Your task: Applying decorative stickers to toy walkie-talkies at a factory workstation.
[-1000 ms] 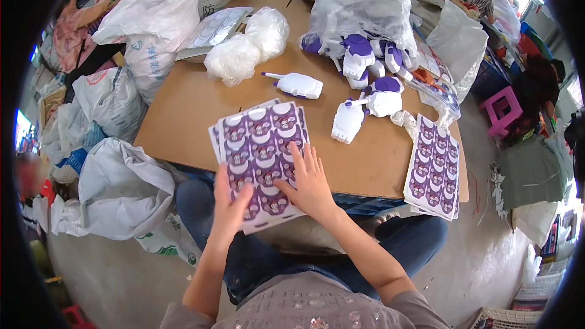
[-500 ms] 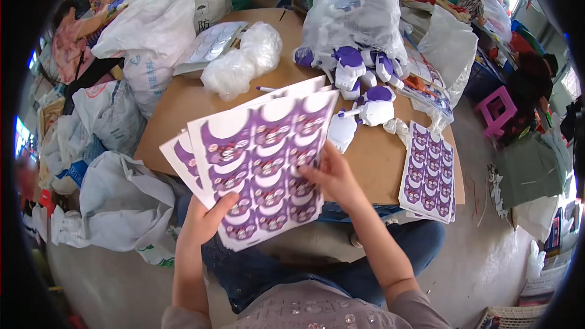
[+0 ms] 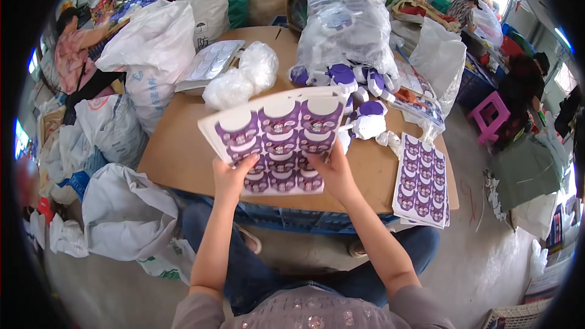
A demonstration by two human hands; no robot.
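Note:
A stack of purple-and-white sticker sheets (image 3: 280, 144), printed with rows of cartoon faces, is held up over the near part of the brown table. My left hand (image 3: 234, 176) is closed on its left side, thumb on the printed front. At the right side my right hand (image 3: 332, 172) grips the same stack, also with its thumb in front. The fingers behind the sheets are hidden. Another pile of the same sheets (image 3: 421, 181) lies at the table's right edge. Beyond the held stack are white-and-purple plastic pieces (image 3: 369, 120), partly spilling from a large clear plastic bag (image 3: 350, 24).
The brown tabletop (image 3: 177, 146) rests on a blue crate (image 3: 292, 218). Crumpled clear bags (image 3: 244, 76) and a stack of pale sheets (image 3: 213, 61) lie at the far left. White sacks (image 3: 125, 207) crowd the left floor; a pink stool (image 3: 489, 116) stands right. Other people sit farther off.
The sheets, fanned and tilted before, are now squared into one more level stack, a little farther from me. My hands have come to matching places on its two sides.

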